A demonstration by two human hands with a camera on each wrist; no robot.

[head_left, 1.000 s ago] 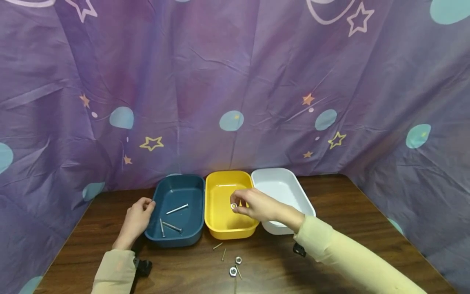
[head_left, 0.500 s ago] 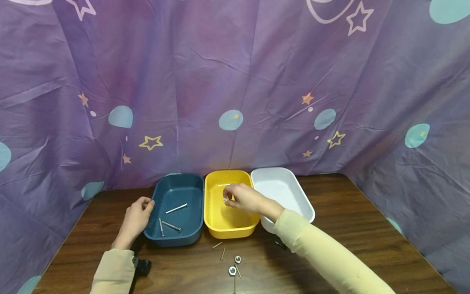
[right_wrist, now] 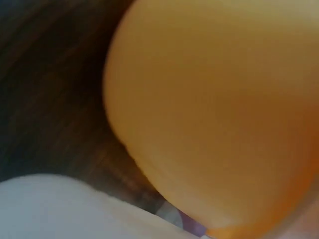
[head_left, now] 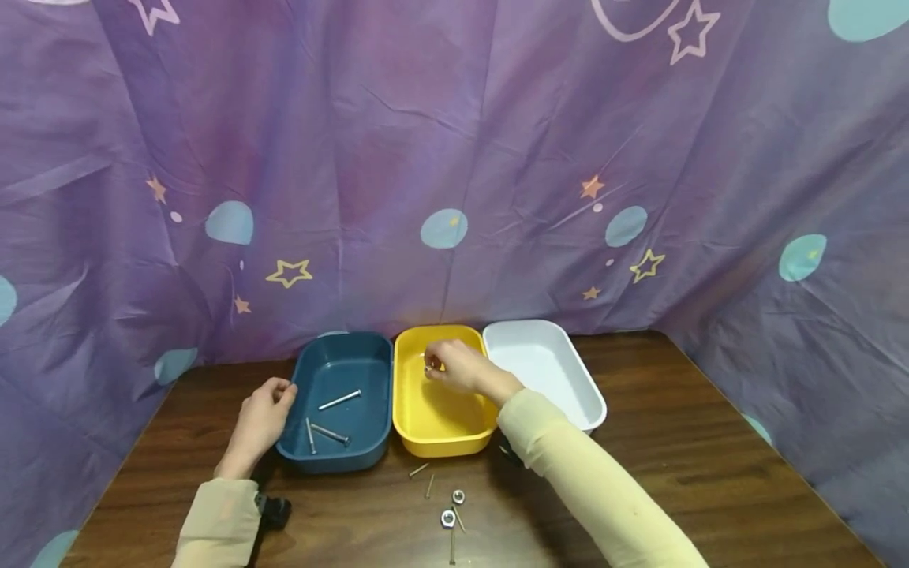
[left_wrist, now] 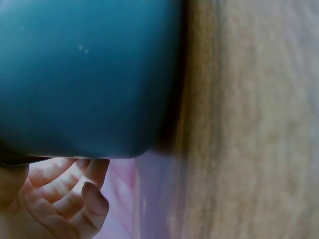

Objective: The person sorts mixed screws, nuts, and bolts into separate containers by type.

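Observation:
My right hand [head_left: 460, 367] is over the yellow tray [head_left: 443, 443], pinching a small shiny metal nut [head_left: 428, 369] between thumb and fingertips. The fingers cover most of the nut. At the left side of the blue tray [head_left: 344, 371], my left hand [head_left: 259, 420] has its fingertips against the rim. Its loosely bent fingers [left_wrist: 65, 184] show beside the tray's outer wall in the left wrist view. Inside the blue tray lie long bolts [head_left: 339, 399]. The right wrist view shows the yellow tray's outer wall [right_wrist: 199, 109], with the right hand's fingers out of sight.
A white tray [head_left: 543, 363] stands right of the yellow one, all three in a row before a purple curtain [head_left: 398, 158]. On the wooden table [head_left: 682, 457] in front lie two hex nuts, one a larger nut [head_left: 448, 518], and several thin screws [head_left: 452, 544].
My right hand has moved left and farther back over the yellow tray, still pinching the nut. The left hand has stayed at the blue tray's rim.

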